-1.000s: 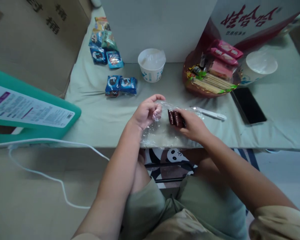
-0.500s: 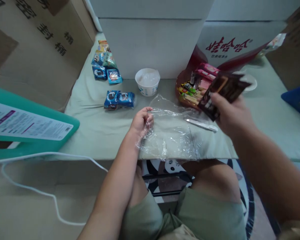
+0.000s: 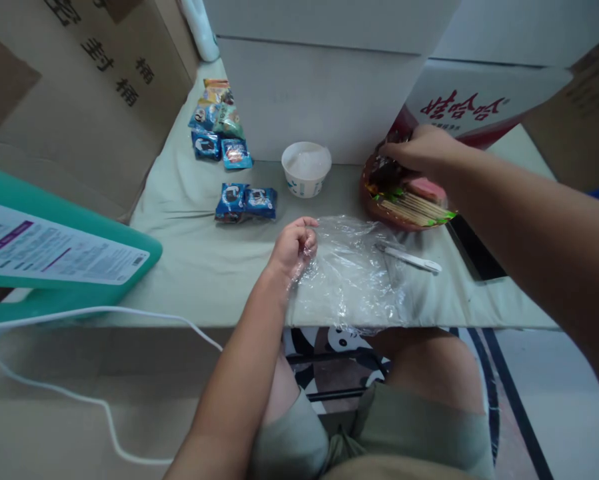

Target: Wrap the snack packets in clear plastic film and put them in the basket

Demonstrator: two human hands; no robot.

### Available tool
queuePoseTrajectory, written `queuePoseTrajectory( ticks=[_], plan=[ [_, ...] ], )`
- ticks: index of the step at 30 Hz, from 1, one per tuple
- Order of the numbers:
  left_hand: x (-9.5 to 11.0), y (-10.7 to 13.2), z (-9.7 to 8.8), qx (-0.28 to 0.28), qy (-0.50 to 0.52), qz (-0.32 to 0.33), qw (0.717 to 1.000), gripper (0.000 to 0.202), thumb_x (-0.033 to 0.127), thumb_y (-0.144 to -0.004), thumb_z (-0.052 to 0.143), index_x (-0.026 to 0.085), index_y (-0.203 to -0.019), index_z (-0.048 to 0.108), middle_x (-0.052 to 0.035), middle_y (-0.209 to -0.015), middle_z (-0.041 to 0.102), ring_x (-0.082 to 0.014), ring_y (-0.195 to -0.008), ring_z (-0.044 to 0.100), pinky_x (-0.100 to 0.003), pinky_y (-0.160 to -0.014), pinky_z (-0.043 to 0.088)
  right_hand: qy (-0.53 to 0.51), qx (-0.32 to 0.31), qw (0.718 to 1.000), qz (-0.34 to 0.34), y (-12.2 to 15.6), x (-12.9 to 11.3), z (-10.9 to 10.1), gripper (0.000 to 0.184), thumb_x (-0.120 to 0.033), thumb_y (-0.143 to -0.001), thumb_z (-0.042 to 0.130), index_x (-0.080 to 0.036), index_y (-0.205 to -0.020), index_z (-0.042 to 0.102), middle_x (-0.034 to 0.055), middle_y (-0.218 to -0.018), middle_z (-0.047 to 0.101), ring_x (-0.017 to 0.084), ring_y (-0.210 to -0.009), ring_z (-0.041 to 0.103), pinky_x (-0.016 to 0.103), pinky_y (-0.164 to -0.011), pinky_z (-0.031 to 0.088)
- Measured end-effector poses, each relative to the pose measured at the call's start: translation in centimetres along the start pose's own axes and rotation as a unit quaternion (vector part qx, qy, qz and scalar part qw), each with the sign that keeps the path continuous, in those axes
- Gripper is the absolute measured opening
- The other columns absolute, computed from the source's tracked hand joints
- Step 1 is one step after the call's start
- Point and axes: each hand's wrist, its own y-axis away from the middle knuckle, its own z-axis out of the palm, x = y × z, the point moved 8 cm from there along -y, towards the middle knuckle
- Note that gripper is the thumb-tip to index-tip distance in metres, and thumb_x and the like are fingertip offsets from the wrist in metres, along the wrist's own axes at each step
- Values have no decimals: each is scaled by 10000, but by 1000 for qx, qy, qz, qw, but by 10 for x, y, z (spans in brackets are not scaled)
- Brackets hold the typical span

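Note:
My left hand (image 3: 295, 248) is closed at the left edge of a clear plastic bag (image 3: 344, 277), which lies spread on the cloth by the table's front edge. My right hand (image 3: 419, 152) reaches over a round reddish-brown bowl (image 3: 376, 212) of snacks, its fingers closed on a dark brown snack packet (image 3: 390, 175) at the back of the bowl. Thin sticks with green ends (image 3: 414, 207) and a pink packet (image 3: 426, 189) lie in the same bowl. On the bag's right side rests a slim white utility knife (image 3: 412, 259).
A white paper cup (image 3: 306, 175) stands behind the bag. Two blue snack packets (image 3: 246, 202) sit left of it, with several more packets (image 3: 218, 127) farther back. White boxes (image 3: 319, 100) line the rear. A green jug (image 3: 69, 247) and a black flat object (image 3: 472, 250) flank the area.
My right hand has carried the dark brown packet left and away from me, down into the bowl. My left hand stays on the bag. The view has shifted slightly.

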Motion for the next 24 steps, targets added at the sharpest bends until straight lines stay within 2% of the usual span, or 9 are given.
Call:
queuePoseTrajectory(
  ticks=[3,5,8,12,15,17,20,22,24],
  plan=[
    [2,1,-1,3,-3,10,1000,325,101,-461,459,182,-765,538,74,-417,374,-74,-339,271,-178,-374,196,275,-5,956,103,10,-12,-14,581,-711,-697,771,-227,-612,461,67,-697,635,323,-938,755,474,-846,587],
    [3,2,-1,1,-7,13,1000,322,103,-464,459,182,-765,540,75,-415,372,-73,-342,261,-176,-376,198,334,2,939,82,23,-38,-22,514,-690,-765,715,-208,-710,549,81,-735,663,339,-982,746,482,-873,569],
    [6,3,-4,12,-22,23,999,305,107,-484,456,190,-768,533,77,-418,378,-76,-349,251,-179,-387,195,265,-16,964,13,63,-81,-21,276,-468,-895,641,-194,-880,674,39,-700,676,257,-835,739,412,-792,564],
    [15,3,-24,80,-151,71,983,268,97,-583,485,194,-815,578,56,-480,462,-95,-396,334,-198,-422,229,105,-57,991,-64,169,-124,-2,193,-309,-920,585,-220,-1065,677,73,-912,756,227,-796,728,379,-722,584],
    [27,1,-48,155,-281,131,938,222,117,-701,583,210,-902,607,36,-583,509,-128,-528,477,-213,-516,332,89,-186,971,-126,263,-134,33,479,-458,-882,692,-237,-1298,610,135,-1262,733,353,-1193,687,538,-981,560],
    [36,2,-63,197,-348,178,899,251,154,-753,658,229,-986,604,23,-672,527,-162,-655,554,-246,-618,406,131,-206,964,-106,305,-123,44,521,-412,-891,696,-256,-1374,577,144,-1408,670,394,-1334,604,615,-1064,488],
    [52,21,-71,240,-421,276,830,360,169,-734,742,252,-1049,589,-13,-866,585,-204,-857,609,-308,-793,471,153,-176,971,-52,333,-104,44,394,-278,-934,638,-276,-1328,614,123,-1394,687,361,-1343,605,593,-1070,470],
    [62,50,-60,242,-454,360,778,326,189,-735,739,251,-1019,591,-42,-1004,623,-215,-946,609,-336,-880,487,132,-156,978,-31,336,-97,41,260,-263,-943,634,-270,-1199,677,113,-1329,721,337,-1284,645,541,-1010,504],
    [57,79,-34,166,-503,400,748,175,272,-816,672,243,-975,604,-55,-1025,657,-220,-970,619,-358,-916,505,106,-134,985,-23,333,-97,35,120,-263,-953,630,-266,-1041,712,96,-1260,749,312,-1213,684,493,-952,523]
  ],
)
